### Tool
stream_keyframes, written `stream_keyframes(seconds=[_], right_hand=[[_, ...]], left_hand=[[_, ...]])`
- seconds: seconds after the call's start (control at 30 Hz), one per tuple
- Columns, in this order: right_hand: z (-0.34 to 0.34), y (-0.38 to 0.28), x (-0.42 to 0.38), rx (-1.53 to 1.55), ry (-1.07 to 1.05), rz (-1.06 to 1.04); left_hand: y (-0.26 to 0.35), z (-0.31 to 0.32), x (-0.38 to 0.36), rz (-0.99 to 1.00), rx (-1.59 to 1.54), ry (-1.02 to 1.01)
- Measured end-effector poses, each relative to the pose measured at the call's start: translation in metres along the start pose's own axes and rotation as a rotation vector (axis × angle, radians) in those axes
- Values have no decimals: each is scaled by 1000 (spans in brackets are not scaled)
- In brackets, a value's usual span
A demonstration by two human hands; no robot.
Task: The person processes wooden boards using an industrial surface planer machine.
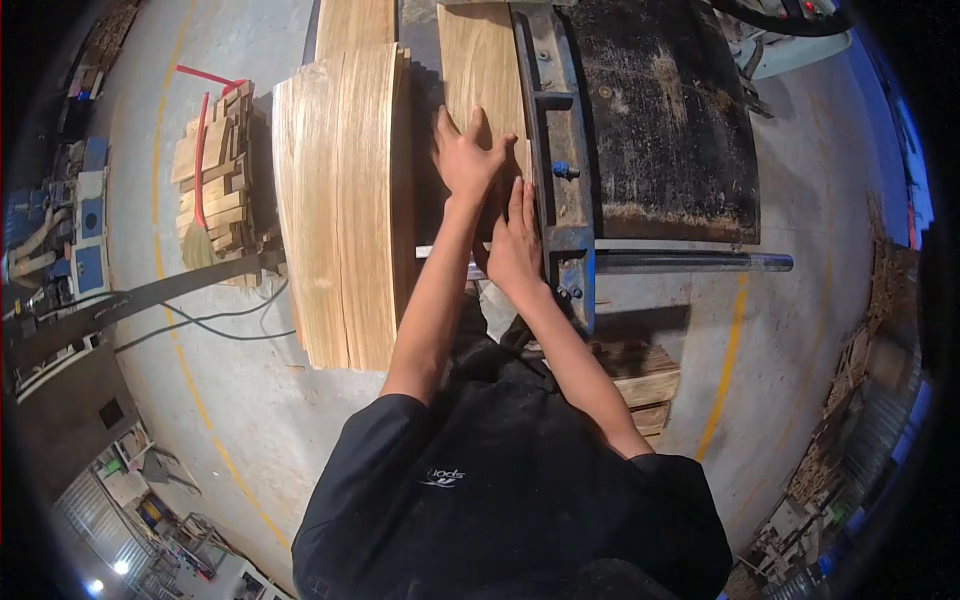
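A pale wooden board (482, 60) lies flat on the machine bed, its right edge along a dark metal fence (556, 150). My left hand (468, 155) rests palm down on the board with fingers spread. My right hand (515, 240) lies flat at the board's near end, fingers pointing forward, close beside the fence. Neither hand grips anything; both press on the board's top face.
A tall stack of wooden boards (345, 200) stands on the left. A pile of short offcuts (215, 180) lies further left. The dark machine table (670, 110) and a steel bar (690, 262) sit on the right. Cables (210, 320) cross the concrete floor. More timber (645, 385) lies near my right arm.
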State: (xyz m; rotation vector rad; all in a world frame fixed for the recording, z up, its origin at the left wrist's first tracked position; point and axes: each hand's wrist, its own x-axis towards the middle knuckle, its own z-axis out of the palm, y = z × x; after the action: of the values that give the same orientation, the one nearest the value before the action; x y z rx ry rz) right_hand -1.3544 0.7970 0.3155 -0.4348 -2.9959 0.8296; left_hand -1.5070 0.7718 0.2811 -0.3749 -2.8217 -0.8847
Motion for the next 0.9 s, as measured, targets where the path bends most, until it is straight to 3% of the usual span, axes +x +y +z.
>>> stream_keyframes(seconds=[0.07, 0.13, 0.2, 0.27, 0.33, 0.37, 0.4, 0.43, 0.47, 0.53, 0.6, 0.67, 0.7, 0.73, 0.77, 0.8, 0.83, 0.87, 0.9], right_hand=[[0, 5, 32, -14, 6, -16], [6, 7, 68, 2, 143, -26], [-8, 5, 85, 20, 57, -2], [1, 11, 98, 39, 108, 28], [12, 17, 115, 68, 175, 44], [16, 24, 121, 181, 195, 42], [2, 14, 126, 294, 214, 38], [-12, 6, 133, -47, 146, -118], [2, 15, 144, -145, 220, -163], [10, 21, 155, -142, 86, -16], [-1, 14, 166, -218, 42, 7], [0, 18, 178, -134, 50, -3], [-12, 7, 182, -87, 33, 38], [-18, 8, 190, 104, -64, 111], [-12, 13, 198, 36, 15, 67], [-5, 21, 207, 172, 98, 67], [1, 28, 217, 308, 182, 56], [-16, 20, 218, 196, 43, 35], [-4, 26, 215, 121, 158, -38]], left_hand=[[0, 11, 31, 4, -18, 6], [-2, 26, 67, 48, -8, 66], [0, 31, 83, 64, -27, 65], [2, 31, 93, 59, 31, 85], [-2, 33, 101, 97, -14, 134], [-4, 32, 104, 13, -149, 174], [3, 18, 107, -72, -286, 212], [6, 3, 111, -50, -419, 286], [7, -15, 121, -52, -623, 334], [29, -71, 142, -61, -759, 445], [38, -121, 176, -49, -792, 524], [11, -137, 236, 65, -539, 577], [-5, -135, 268, 29, -407, 553], [-23, -137, 285, 42, -426, 595], [-37, -132, 305, -93, -243, 320], [-46, -122, 330, -215, -69, 49], [-59, -95, 344, -317, 89, -5], [-68, -83, 346, -390, 182, -210], [-73, -77, 338, -470, 254, -429]])
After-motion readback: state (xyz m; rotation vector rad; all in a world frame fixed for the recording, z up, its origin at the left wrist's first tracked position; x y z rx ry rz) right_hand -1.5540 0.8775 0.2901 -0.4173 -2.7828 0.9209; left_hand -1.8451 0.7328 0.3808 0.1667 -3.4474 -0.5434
